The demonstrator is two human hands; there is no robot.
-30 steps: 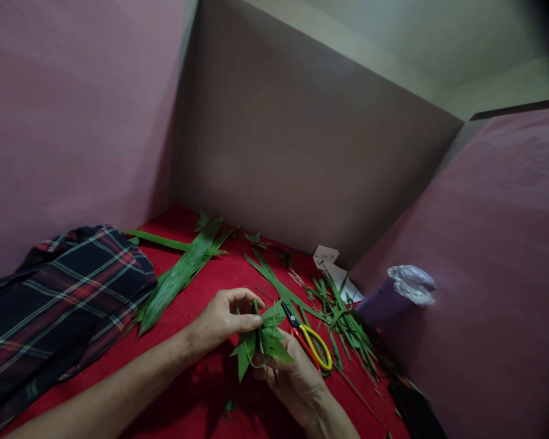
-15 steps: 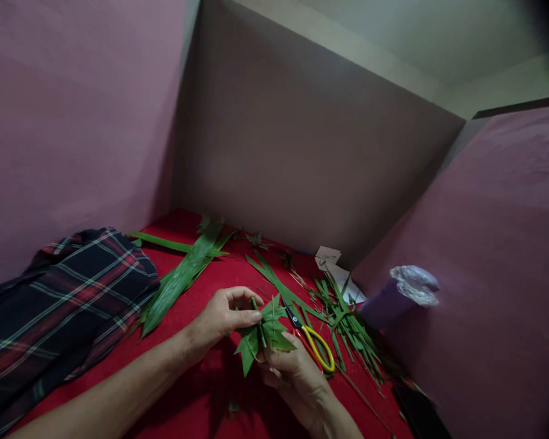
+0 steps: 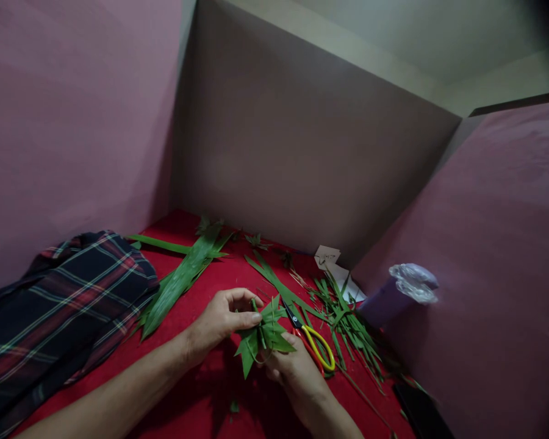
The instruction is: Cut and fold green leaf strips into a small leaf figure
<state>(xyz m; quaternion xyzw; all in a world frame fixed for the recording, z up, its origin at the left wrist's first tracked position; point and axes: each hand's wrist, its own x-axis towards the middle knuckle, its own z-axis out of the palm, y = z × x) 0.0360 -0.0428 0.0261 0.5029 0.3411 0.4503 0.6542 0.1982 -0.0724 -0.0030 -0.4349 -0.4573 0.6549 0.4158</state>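
Observation:
Both my hands hold a small folded leaf piece (image 3: 261,337) with pointed green tips, just above the red cloth surface (image 3: 201,390). My left hand (image 3: 219,320) pinches its upper stem between thumb and forefinger. My right hand (image 3: 293,372) grips it from below, its fingers curled under the leaves and partly hidden by them. Yellow-handled scissors (image 3: 312,342) lie on the cloth just right of my hands.
Long green leaves (image 3: 183,274) lie at the back left, and several cut leaf strips (image 3: 348,323) are scattered to the right. A plaid cloth (image 3: 59,305) is bunched at the left. A purple cylinder with crumpled plastic (image 3: 400,289), white paper (image 3: 332,262) and pink walls close the space.
The leaf piece and both hands have risen slightly and shifted a little right. My right hand has turned a bit under the leaves.

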